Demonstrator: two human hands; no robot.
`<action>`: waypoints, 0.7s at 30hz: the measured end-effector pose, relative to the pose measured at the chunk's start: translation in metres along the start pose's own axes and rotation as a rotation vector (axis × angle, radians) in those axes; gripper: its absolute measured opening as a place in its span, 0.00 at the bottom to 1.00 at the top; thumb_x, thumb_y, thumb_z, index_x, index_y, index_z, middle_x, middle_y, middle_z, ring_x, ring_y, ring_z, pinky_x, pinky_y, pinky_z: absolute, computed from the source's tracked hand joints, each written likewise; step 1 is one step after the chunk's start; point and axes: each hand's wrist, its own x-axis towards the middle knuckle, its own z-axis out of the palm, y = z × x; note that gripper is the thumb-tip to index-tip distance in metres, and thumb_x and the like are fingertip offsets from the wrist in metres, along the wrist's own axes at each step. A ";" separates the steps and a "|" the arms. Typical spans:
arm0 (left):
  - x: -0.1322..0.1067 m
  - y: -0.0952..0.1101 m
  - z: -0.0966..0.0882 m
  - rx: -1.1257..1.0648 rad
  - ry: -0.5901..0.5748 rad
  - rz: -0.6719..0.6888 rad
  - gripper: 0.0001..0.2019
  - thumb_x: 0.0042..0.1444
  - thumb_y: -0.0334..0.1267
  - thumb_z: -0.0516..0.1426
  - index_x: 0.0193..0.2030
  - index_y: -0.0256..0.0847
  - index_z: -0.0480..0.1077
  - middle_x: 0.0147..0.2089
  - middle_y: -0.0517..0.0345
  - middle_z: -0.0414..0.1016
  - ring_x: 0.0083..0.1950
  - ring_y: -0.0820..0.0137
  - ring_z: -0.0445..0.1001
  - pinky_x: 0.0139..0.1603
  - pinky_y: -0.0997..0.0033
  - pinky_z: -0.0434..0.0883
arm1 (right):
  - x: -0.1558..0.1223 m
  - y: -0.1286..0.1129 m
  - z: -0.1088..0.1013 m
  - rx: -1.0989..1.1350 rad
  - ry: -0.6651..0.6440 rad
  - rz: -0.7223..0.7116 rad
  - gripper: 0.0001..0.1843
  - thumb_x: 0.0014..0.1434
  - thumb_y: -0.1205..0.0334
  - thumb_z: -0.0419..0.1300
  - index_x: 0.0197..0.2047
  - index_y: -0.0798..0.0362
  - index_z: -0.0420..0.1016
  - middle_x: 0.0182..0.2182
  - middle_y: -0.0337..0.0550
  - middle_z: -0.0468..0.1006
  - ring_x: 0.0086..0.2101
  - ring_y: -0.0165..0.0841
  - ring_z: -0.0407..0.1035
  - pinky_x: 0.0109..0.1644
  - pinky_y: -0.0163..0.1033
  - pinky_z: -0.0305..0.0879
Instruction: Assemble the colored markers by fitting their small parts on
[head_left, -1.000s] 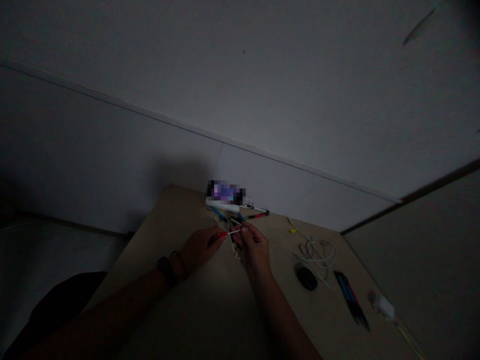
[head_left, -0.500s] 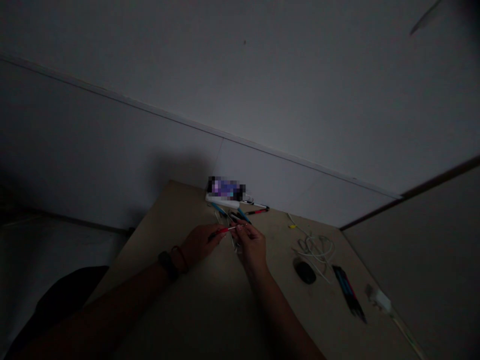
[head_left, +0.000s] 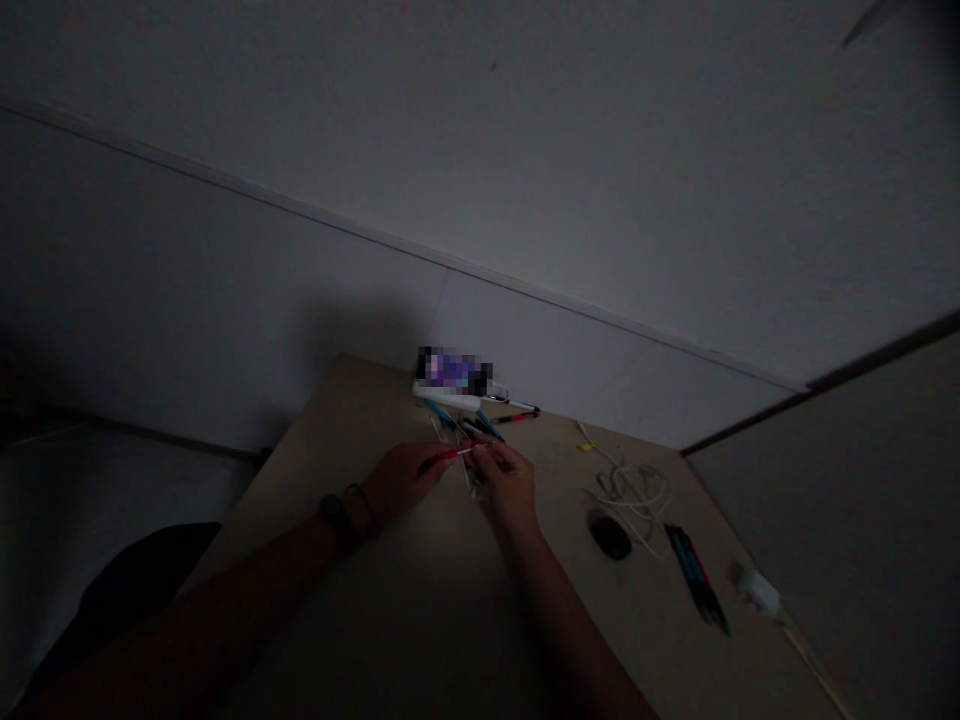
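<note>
- Currently, dim light; a slim red-and-white pen (head_left: 450,456) is held level in the air above a wooden desk (head_left: 360,410), over a loose heap of pens (head_left: 469,432).
- Left hand (head_left: 401,478): fingers closed narrowly around the pen's darker, red end; a black wristband (head_left: 335,522) and a thin bracelet (head_left: 362,503) are on that wrist.
- Right hand (head_left: 508,488): thumb and fingers pinch narrowly at the pale end, though the detail is dark and small.
- Nearby: a blue pen (head_left: 439,411) lies at the heap's far edge, and a red-and-black pen (head_left: 516,416) lies just right of it. A white strip (head_left: 450,399) sits by the wall beneath a blurred object (head_left: 454,370).
- Further right: a coiled white cable (head_left: 630,500), a black computer mouse (head_left: 609,535), a bundle of pens (head_left: 696,578) and a white plug (head_left: 759,594).
- Handling note: a steady pinch at both ends, kept above the heap, should stop the thin barrel twisting or snagging; better light would help.
</note>
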 end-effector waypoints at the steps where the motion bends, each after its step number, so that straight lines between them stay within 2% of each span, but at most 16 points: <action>1: 0.000 0.000 0.000 0.001 0.001 -0.001 0.14 0.69 0.42 0.53 0.50 0.41 0.79 0.41 0.53 0.83 0.42 0.65 0.78 0.46 0.68 0.72 | 0.000 0.000 0.000 0.010 0.006 0.009 0.19 0.51 0.47 0.74 0.42 0.50 0.86 0.37 0.47 0.87 0.35 0.38 0.80 0.44 0.45 0.77; 13: 0.000 0.000 0.000 -0.037 -0.008 -0.006 0.14 0.68 0.43 0.54 0.48 0.42 0.79 0.41 0.53 0.83 0.41 0.65 0.78 0.44 0.68 0.72 | -0.001 0.002 0.004 0.138 -0.004 0.067 0.21 0.48 0.47 0.76 0.40 0.51 0.86 0.38 0.49 0.87 0.35 0.38 0.80 0.44 0.45 0.78; 17: 0.000 -0.001 -0.001 -0.050 -0.004 -0.017 0.14 0.67 0.41 0.54 0.50 0.42 0.79 0.43 0.52 0.83 0.42 0.64 0.79 0.45 0.68 0.72 | -0.001 0.001 0.004 0.121 -0.023 0.074 0.19 0.49 0.48 0.76 0.40 0.51 0.86 0.38 0.48 0.87 0.34 0.36 0.79 0.42 0.42 0.77; 21: 0.000 0.002 -0.002 -0.037 -0.009 -0.023 0.14 0.67 0.41 0.54 0.50 0.41 0.78 0.42 0.52 0.83 0.41 0.65 0.78 0.43 0.69 0.71 | -0.001 0.001 0.005 0.130 -0.030 0.080 0.17 0.50 0.47 0.75 0.38 0.50 0.86 0.41 0.46 0.87 0.36 0.35 0.79 0.43 0.40 0.76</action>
